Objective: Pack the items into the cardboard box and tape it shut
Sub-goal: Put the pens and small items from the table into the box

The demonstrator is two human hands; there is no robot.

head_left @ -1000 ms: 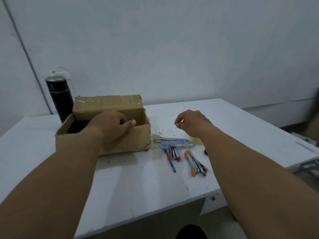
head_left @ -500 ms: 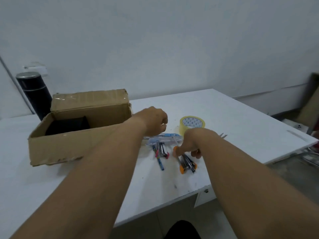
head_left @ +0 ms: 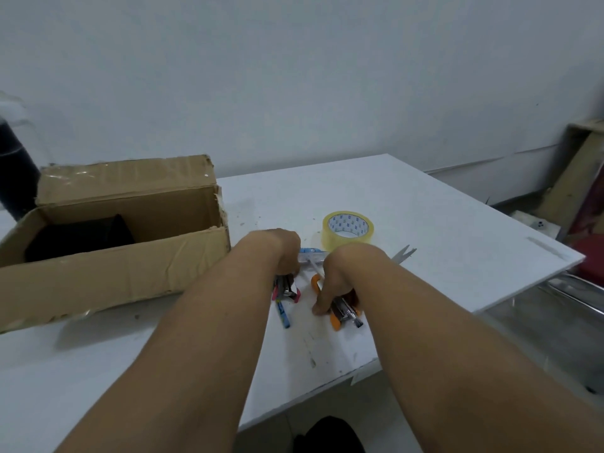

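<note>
1. Both hands have dropped onto the pens beside the cardboard box (head_left: 111, 256): left hand (head_left: 287, 253) curls around the pink bundle (head_left: 287, 291), right hand (head_left: 340, 279) pinches the orange bundle (head_left: 343, 313).
2. Packing seems about to begin; the tape roll (head_left: 348, 228) waits on the table (head_left: 457, 243).

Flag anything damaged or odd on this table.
The cardboard box is worn: its near wall is creased and its right corner edge is torn and ragged. The white table is scuffed and speckled with dirt. Nothing spilled.
</note>
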